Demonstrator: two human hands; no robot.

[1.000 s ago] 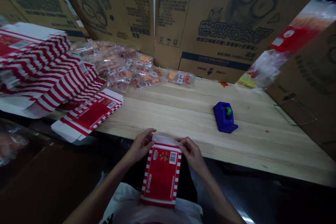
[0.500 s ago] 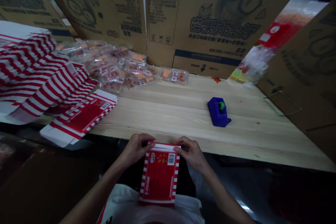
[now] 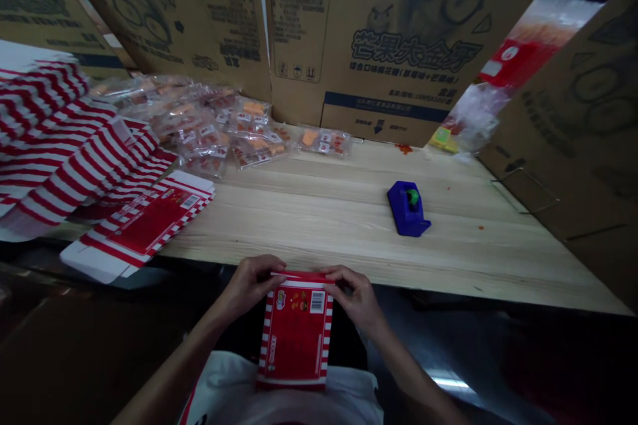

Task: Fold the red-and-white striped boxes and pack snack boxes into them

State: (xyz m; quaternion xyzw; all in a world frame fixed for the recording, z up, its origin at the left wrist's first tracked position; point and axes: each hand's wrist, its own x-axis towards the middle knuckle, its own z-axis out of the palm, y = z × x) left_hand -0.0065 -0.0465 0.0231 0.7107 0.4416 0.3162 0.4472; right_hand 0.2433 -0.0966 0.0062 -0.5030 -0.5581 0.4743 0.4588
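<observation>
A red carton (image 3: 295, 335) with white-striped sides and a barcode lies in front of my body, below the table's front edge. My left hand (image 3: 256, 284) pinches its upper left corner between thumb and fingers. At the upper right corner my right hand (image 3: 353, 291) grips it the same way. Between the hands runs the carton's top end, where a red flap edge shows above a white strip. The lower end of the carton rests against a white shirt.
Flat striped cartons (image 3: 74, 146) are piled on the left, one carton (image 3: 154, 219) overhanging the table edge. Clear snack packets (image 3: 204, 126) lie behind. A blue tape dispenser (image 3: 407, 209) stands right of centre on the wooden table (image 3: 319, 212). Large cardboard boxes (image 3: 379, 33) wall the back.
The whole view has shifted slightly. At the carton's top the white opening has narrowed and the red flap now shows between my hands. Both hands keep hold of the corners.
</observation>
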